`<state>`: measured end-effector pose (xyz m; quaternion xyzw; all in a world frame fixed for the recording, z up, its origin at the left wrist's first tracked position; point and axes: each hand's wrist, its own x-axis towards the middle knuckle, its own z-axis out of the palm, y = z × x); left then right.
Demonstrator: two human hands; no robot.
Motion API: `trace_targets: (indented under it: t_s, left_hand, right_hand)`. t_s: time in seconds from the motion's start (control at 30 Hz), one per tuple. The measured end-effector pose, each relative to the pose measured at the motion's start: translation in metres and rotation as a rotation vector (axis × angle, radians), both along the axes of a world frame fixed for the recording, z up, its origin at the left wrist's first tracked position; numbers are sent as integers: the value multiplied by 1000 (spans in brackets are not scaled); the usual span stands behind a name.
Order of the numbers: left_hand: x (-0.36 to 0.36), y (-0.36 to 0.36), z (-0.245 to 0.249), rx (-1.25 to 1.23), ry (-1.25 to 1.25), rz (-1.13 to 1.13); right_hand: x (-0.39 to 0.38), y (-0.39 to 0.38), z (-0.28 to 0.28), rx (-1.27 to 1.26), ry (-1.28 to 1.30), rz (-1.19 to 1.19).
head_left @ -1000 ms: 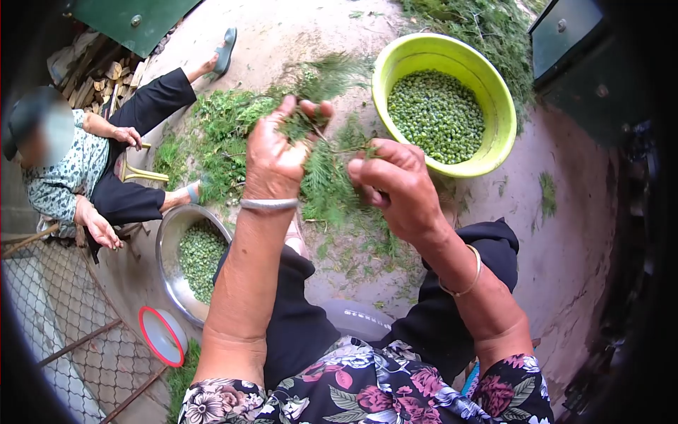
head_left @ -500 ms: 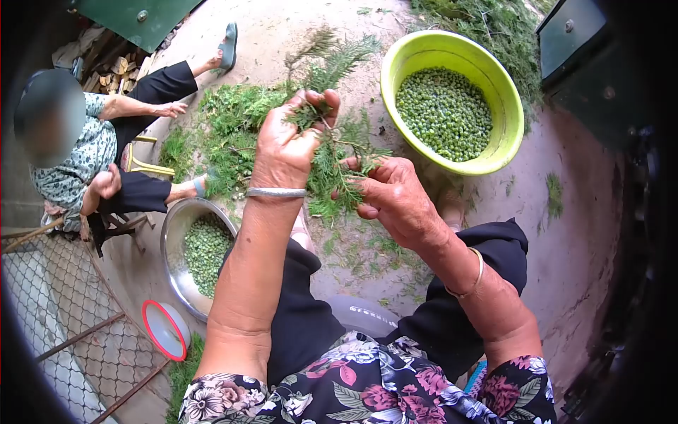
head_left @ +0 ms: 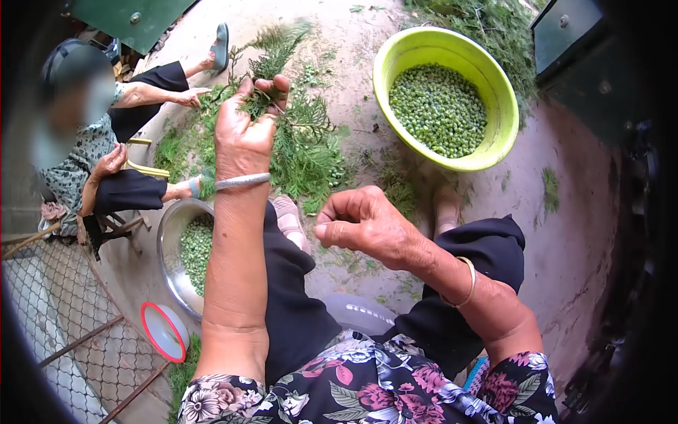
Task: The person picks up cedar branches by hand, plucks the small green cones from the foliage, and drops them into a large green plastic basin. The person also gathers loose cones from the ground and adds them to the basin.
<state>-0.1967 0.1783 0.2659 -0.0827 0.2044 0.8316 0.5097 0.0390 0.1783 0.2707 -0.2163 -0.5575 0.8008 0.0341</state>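
My left hand (head_left: 244, 134) is raised with its fingers closed around a leafy evergreen sprig (head_left: 277, 53). Feathery green fronds stick out above the fist and hang to its right. Lower down, in front of my lap, my right hand (head_left: 371, 227) is apart from the sprig. Its fingers are curled and thumb and forefinger come together; whatever they may hold is hidden. Small green berries (head_left: 439, 109) fill much of a yellow-green basin (head_left: 510, 106) beyond my right hand. A metal bowl (head_left: 169, 258) left of my left forearm holds more green berries (head_left: 198, 247).
Another person (head_left: 81, 141) sits at the left on a low seat. Loose green cuttings (head_left: 300, 166) lie on the ground ahead, with a bigger heap (head_left: 484, 35) behind the basin. A red-rimmed container (head_left: 164, 332) stands by a wire mesh panel (head_left: 63, 311).
My left hand has moved left and up with the sprig. My right hand has come off the sprig and dropped toward my lap, fingers curling in. The other person's hands shifted slightly.
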Motion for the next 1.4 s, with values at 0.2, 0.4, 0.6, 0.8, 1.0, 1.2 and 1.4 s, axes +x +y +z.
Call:
trace_targets:
  t_s: [0.2, 0.4, 0.6, 0.8, 1.0, 1.2, 1.4]
  left_hand:
    - [25, -1, 19, -169, 234, -16]
    - [40, -3, 17, -92, 442, -247]
    - [52, -5, 0, -254, 1465, -190]
    - [80, 2, 16, -188, 2672, 262]
    - [80, 4, 11, -186, 2770, 470]
    - [63, 0, 15, -718, 1889, 404]
    - [90, -14, 23, -176, 1169, -463]
  right_hand:
    - [21, 70, 17, -23, 179, -720]
    - [45, 121, 22, 1227, -402, -1100]
    - [40, 101, 30, 280, 2, -711]
    - [34, 80, 35, -320, 59, -246]
    - [39, 77, 15, -214, 115, -214]
    - [37, 69, 17, -167, 178, -422]
    - [35, 67, 10, -237, 215, -395]
